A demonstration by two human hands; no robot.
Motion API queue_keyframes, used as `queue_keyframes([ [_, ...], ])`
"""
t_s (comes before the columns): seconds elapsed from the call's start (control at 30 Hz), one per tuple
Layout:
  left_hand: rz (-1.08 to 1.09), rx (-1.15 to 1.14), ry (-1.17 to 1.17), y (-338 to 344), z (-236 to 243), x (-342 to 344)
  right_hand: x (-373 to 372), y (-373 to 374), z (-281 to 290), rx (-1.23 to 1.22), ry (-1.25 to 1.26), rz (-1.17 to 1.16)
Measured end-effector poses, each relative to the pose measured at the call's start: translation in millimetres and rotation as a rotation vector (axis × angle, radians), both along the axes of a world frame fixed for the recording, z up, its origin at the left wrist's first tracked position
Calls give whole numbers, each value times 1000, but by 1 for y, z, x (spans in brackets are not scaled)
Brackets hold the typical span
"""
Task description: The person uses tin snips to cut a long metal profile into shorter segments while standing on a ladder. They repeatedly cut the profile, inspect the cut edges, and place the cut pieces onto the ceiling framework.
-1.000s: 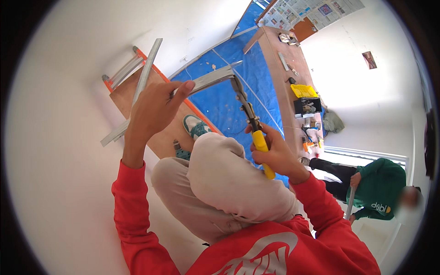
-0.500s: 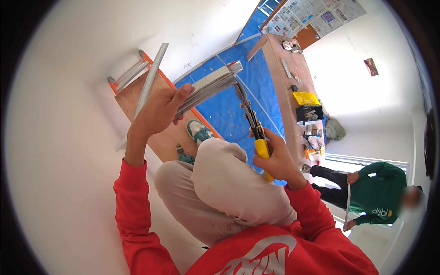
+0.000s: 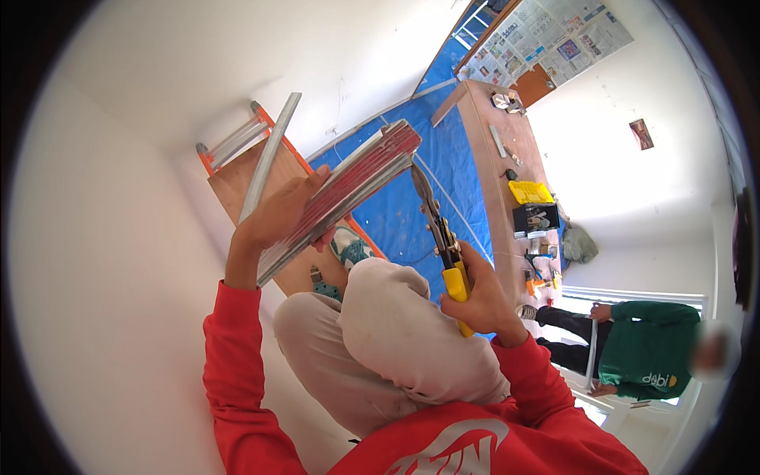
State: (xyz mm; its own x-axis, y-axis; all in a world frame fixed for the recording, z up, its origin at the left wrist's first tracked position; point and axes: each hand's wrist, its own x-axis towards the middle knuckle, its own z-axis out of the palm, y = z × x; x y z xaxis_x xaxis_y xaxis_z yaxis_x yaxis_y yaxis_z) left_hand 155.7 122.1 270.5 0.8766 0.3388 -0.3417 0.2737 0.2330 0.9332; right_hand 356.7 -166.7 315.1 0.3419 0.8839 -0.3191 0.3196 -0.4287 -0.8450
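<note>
A long metal profile (image 3: pixel 356 178) slants up and to the right, its ridged surface tinged with red. My left hand (image 3: pixel 283 207) is closed around it, the thumb along its upper edge. In my right hand (image 3: pixel 480 291) are tin snips (image 3: pixel 440 229) with yellow handles, the fingers wrapped round the grips. The tips of the snips are at the profile's far right corner; whether they touch it I cannot tell. Beyond my left wrist a narrow, slightly curved metal strip (image 3: pixel 271 157) stands up at a slant.
Under my feet is a wooden platform (image 3: pixel 229 186) with orange rails, a teal power tool (image 3: pixel 323 286) on it. Blue sheeting (image 3: pixel 443 178) covers the floor. A long wooden bench (image 3: pixel 484 158) holds a yellow tray (image 3: pixel 529 191) and several tools. A person in green (image 3: pixel 649 344) holds a strip at right.
The profile has turned in my left hand, bringing its red-tinged ridged surface into view. The snips sit a little lower in the picture. The person in green has shifted their strip.
</note>
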Motion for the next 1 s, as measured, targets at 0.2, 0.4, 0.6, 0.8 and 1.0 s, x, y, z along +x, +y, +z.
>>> queue_keyframes([
  [0.2, 25, -256, -1, 2, -1, -6, 0, 3, 9, -15, -99, -13],
  [0.4, -44, -433, -75, 7, -15, -16, -7, 3, 24, 60, -203, 40],
  [0.6, -71, -612, -245, 18, -25, -29, -10, 1, 32, 97, -317, 25],
  [0.8, 87, -193, -224, 16, -11, -24, -9, -7, 38, 71, -211, 50],
  [1.0, 90, 171, -305, 20, 2, -22, -6, -11, 57, -106, 344, -1],
])
